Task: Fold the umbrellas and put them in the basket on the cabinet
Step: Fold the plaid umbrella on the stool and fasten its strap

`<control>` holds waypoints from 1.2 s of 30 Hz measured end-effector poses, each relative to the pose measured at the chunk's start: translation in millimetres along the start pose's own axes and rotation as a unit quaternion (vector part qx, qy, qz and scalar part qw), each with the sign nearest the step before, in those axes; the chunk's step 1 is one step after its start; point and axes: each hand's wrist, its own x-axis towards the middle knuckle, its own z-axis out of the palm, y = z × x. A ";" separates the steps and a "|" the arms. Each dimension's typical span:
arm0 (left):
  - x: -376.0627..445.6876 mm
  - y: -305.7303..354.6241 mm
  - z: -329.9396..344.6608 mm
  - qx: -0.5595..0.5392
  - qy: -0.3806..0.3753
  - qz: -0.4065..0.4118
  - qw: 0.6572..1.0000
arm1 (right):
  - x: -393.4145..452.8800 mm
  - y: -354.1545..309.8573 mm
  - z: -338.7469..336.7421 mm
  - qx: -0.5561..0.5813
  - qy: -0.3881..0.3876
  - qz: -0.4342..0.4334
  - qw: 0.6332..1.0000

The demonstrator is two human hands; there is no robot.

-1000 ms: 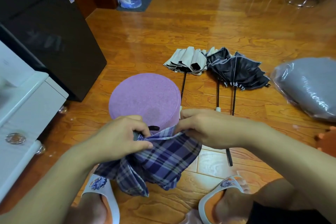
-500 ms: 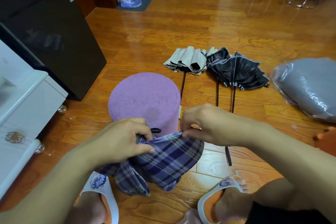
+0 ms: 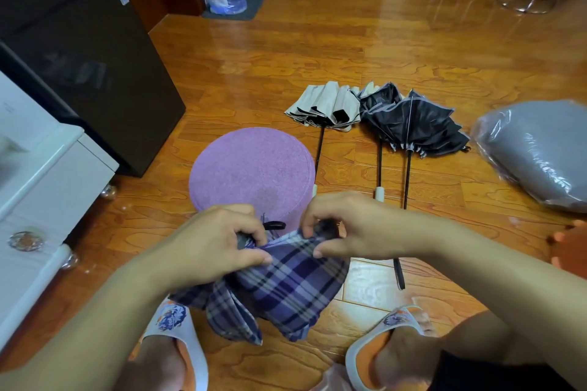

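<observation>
**Head view: gathering the plaid canopy**

Head view. The left hand (image 3: 212, 247) grips the bunched top of the plaid umbrella (image 3: 286, 289); the right hand (image 3: 352, 228) pinches its canopy edge, both grips clamped on fabric. The umbrella hangs between the slippered feet, just before the purple stool (image 3: 254, 168). Good practice: align the panels evenly, then wrap. Two unfolded umbrellas (image 3: 381, 114) lie beyond on open floor (image 3: 317, 47); the white cabinet (image 3: 41, 174) stands left. No basket is visible.
</observation>
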 end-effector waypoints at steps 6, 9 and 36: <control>0.8 0.6 2.3 0.033 -0.015 0.005 0.999 | 2.9 -4.9 6.9 0.022 -0.033 0.020 0.999; 0.4 1.9 2.0 0.049 -0.017 0.010 0.999 | 3.5 -6.4 6.1 0.055 -0.048 0.043 0.996; -0.9 0.5 -0.1 0.131 -0.044 0.017 0.990 | 2.4 -11.4 2.8 -0.037 -0.096 0.016 0.995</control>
